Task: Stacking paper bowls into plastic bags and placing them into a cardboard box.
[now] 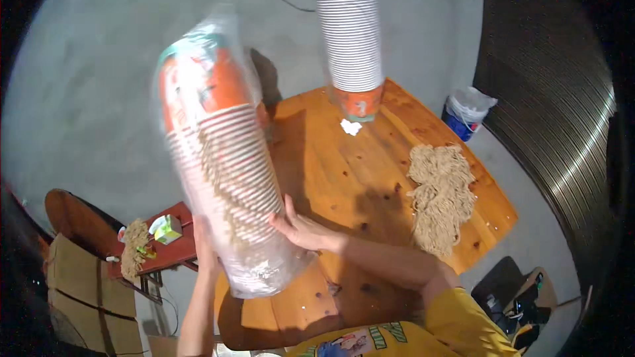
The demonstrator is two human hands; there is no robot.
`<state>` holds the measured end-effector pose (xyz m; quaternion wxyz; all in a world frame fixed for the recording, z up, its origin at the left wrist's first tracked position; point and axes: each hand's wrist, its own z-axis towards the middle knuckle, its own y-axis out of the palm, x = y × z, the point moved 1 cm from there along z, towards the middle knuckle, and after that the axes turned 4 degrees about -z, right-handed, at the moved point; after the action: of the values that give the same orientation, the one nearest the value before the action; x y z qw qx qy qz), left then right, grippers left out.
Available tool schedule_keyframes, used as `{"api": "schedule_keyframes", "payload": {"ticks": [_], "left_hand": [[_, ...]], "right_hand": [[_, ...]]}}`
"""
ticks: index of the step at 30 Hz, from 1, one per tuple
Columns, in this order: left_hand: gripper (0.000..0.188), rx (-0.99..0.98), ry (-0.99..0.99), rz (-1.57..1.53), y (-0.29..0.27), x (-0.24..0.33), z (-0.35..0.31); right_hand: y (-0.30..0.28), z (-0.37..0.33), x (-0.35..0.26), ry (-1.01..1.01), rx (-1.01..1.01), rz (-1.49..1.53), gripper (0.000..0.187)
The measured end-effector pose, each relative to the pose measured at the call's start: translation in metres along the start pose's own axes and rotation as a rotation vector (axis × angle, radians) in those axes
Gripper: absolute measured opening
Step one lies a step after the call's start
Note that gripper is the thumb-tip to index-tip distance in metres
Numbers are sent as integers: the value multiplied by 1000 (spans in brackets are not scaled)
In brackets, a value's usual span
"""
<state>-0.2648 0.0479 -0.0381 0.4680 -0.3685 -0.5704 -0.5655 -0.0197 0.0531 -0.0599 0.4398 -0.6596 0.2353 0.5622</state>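
Between my two hands I hold a long, plastic-wrapped stack of paper cups (231,152), tilted above the left side of the wooden table. Its far end shows an orange cup with a teal base; white rims run down the rest. My left hand (205,241) grips the left side of the stack, most of its fingers hidden behind it. On the opposite side, near the lower end, my right hand (301,230) presses its fingers against the wrap. Tan, twine-like strands (228,201) run slantwise along the stack.
A second wrapped cup stack (350,36) stands upright at the back of the wooden table (344,178), a crumpled white scrap (350,127) before it. Tan strands (442,198) lie heaped on the right. Around it are a blue bucket (463,116) and a red side table (165,251) with a tissue box (167,230).
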Motion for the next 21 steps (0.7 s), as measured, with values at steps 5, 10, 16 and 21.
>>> {"api": "schedule_keyframes", "payload": {"ticks": [5,10,16,21], "left_hand": [[74,-268,-259,29,88,-5,20],[66,-311,-459,-86,135,-31,15],[63,-318,-640,-112,176,-41,26],[64,-309,-517,-105,153,-48,9]], "right_hand": [[-41,-27,34,1,132,231,114],[-71,-52,44,486,20,274,96],[-121,-35,91,457,-59,382,106],[-114,-67,48,260,-53,678,81]]}}
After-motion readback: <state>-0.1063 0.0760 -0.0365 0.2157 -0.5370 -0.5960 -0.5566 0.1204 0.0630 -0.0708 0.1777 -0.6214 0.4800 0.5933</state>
